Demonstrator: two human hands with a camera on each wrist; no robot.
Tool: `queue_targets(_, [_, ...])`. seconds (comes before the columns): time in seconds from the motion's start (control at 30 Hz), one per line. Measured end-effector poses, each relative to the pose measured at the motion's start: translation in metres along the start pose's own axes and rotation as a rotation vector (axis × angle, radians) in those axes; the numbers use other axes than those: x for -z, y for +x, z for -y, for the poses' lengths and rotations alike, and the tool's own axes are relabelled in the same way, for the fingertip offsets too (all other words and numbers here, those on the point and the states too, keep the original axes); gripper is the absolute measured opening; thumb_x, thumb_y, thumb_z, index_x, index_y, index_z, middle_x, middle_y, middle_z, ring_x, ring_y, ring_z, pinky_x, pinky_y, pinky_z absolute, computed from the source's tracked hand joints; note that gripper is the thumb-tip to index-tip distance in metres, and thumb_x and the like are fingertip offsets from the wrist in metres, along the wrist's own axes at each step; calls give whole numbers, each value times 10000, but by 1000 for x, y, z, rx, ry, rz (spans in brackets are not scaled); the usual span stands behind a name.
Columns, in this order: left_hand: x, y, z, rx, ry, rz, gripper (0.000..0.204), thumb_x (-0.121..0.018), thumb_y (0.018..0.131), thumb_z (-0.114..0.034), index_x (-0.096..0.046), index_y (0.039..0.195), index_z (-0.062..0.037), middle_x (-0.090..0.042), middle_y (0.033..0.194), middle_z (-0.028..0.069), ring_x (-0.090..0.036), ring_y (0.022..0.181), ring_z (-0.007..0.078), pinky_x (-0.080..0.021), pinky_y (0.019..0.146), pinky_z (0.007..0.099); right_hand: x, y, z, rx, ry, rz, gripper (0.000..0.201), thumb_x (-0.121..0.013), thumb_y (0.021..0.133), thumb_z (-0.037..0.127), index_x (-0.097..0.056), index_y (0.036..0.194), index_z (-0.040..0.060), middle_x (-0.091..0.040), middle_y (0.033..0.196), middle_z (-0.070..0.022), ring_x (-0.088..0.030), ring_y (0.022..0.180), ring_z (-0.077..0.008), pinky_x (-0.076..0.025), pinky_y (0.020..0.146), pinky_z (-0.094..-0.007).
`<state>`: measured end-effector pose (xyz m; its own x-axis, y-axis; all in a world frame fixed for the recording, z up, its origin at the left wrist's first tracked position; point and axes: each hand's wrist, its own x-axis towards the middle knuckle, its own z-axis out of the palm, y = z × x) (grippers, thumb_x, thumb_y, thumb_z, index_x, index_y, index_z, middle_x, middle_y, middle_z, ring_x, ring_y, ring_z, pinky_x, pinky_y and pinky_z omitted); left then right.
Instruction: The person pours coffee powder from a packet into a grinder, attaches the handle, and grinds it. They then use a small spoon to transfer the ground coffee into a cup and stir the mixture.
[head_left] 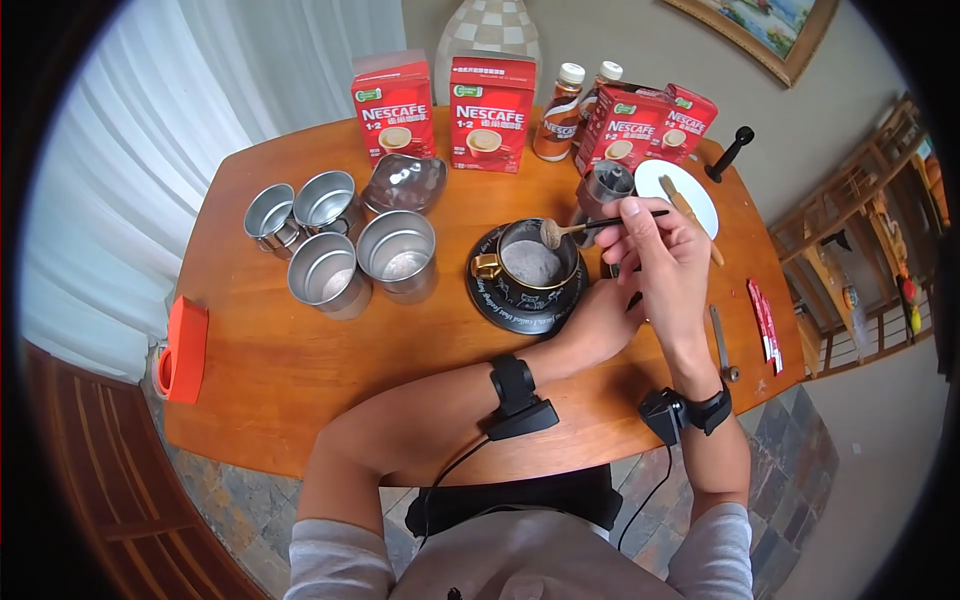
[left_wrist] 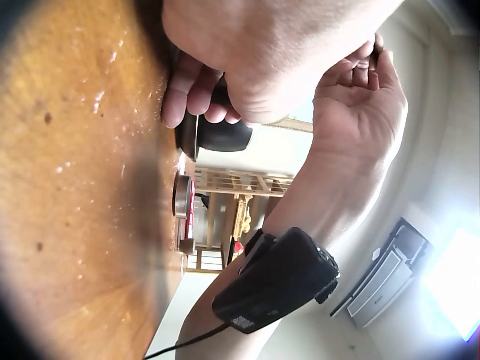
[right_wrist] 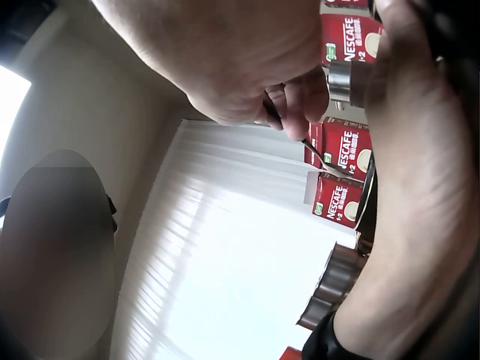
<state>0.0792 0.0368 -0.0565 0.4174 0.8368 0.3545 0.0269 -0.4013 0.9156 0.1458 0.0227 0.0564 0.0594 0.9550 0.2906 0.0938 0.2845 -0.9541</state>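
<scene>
My right hand (head_left: pixel 660 250) pinches a dark-handled spoon (head_left: pixel 585 227), its bowl heaped with brown powder over the rim of a black cup. Greyish contents fill much of that cup (head_left: pixel 500 268), which has a gold handle and stands on a black saucer (head_left: pixel 500 315) with white lettering. Reaching under the right forearm, my left hand (left_wrist: pixel 255 52) has its fingers curled at a dark, round-sided container (left_wrist: pixel 225 136); most of its grip is hidden. Just beyond both hands stands an open-topped metal cylinder (head_left: pixel 607 182). In the right wrist view, the spoon slants down from the fingers.
Several metal cups (head_left: pixel 330 275) and a clear dish (head_left: pixel 405 185) stand left. Red Nescafe boxes (head_left: pixel 490 110) and bottles (head_left: pixel 557 125) line the back. Rightward are a white plate (head_left: pixel 705 205) with a brush (head_left: pixel 685 205), a metal scoop (head_left: pixel 722 345), red sachets (head_left: pixel 765 325) and a black crank (head_left: pixel 730 155).
</scene>
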Motion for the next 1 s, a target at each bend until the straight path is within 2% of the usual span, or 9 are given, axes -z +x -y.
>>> queue_targets(0.1, [-2,0,-1,-27,-13,-30,252,-631,984,-158,-653,1184,-6,-722,1029,249,-710,979,437,-550,829,513,1,0,-1,-58,-17,0,301,-644,1074,271,-751,1065,-9,-749,823,-44,-639,668,-45,-450,526,-191])
queue_targets(0.23, [6,-2,-14,143,-33,36,237,-647,982,-161,-643,1124,29,-718,1000,251,-705,969,445,-545,809,508,7,5,-4,-112,29,-12,313,-642,1074,278,-750,1071,-15,-752,822,-55,-632,639,-44,-456,508,-187])
queue_targets(0.33, [14,-2,-22,197,10,140,258,-573,1027,-173,-638,1179,24,-699,839,152,-699,699,278,-549,654,411,18,11,-9,-121,125,-25,322,-637,1075,281,-742,1080,-23,-754,822,-69,-634,623,-50,-467,492,-189])
queue_targets(0.37, [10,-2,-19,145,-36,80,231,-605,1038,-203,-665,1086,15,-664,740,114,-645,568,211,-519,554,369,21,12,-7,-131,156,-36,325,-636,1076,282,-739,1084,-26,-755,823,-74,-636,621,-53,-472,487,-191])
queue_targets(0.5, [13,-3,-27,147,-39,68,264,-630,1053,-238,-658,1028,23,-643,748,87,-630,590,171,-508,531,340,32,13,-5,-128,211,-56,337,-634,1077,285,-731,1096,-37,-755,823,-94,-642,619,-63,-492,482,-199])
queue_targets(0.63, [12,-2,-23,160,-40,95,283,-622,1058,-249,-653,1109,28,-693,865,100,-651,639,164,-531,530,324,37,10,1,-119,190,-97,341,-630,1078,285,-735,1089,-39,-754,821,-93,-642,617,-65,-495,482,-201])
queue_targets(0.73, [11,-2,-18,153,-28,112,289,-597,1066,-241,-647,1148,31,-708,902,107,-672,664,176,-553,554,326,36,10,-2,-89,177,-66,317,-629,1078,269,-743,1081,-26,-753,818,-81,-637,622,-55,-491,479,-199])
queue_targets(0.83, [8,-1,-16,179,-60,65,264,-670,1007,-223,-646,1061,34,-710,939,285,-690,909,489,-529,753,513,25,5,-1,-87,103,-44,292,-632,1077,259,-749,1074,-9,-748,810,-57,-623,626,-38,-474,485,-193])
queue_targets(1.0, [13,0,-25,247,-50,102,261,-638,996,-176,-634,1155,31,-721,987,279,-704,979,470,-542,811,531,10,3,3,-75,8,-6,286,-624,1082,267,-751,1071,11,-740,807,-24,-611,651,-23,-437,511,-183])
